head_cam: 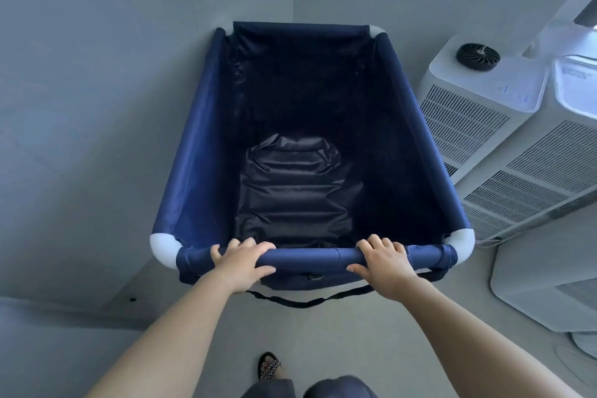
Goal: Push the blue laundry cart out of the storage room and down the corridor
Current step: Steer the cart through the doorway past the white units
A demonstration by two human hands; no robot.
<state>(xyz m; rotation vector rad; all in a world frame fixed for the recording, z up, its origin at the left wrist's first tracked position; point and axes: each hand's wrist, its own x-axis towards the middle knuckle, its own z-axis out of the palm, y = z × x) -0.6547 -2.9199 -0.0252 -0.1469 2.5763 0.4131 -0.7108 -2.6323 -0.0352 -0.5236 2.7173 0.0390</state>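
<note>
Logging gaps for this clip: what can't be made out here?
All head view.
- Wheels: hidden beneath the blue laundry cart.
- Door, corridor: outside frame.
- Dark bundle in the cart: too dim to identify.
- White appliances: cut off by the right edge, panel markings blurred.
- Left hand, right hand: palms hidden by the rail.

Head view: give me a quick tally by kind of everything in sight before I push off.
Blue laundry cart: 1
Hands gripping its near rail: 2, left hand and right hand
Dark crumpled bundle inside the cart: 1
White appliances on the right: 3, rear unit, middle unit, near unit, partly cut off
Sandalled foot: 1
Total: 8
</note>
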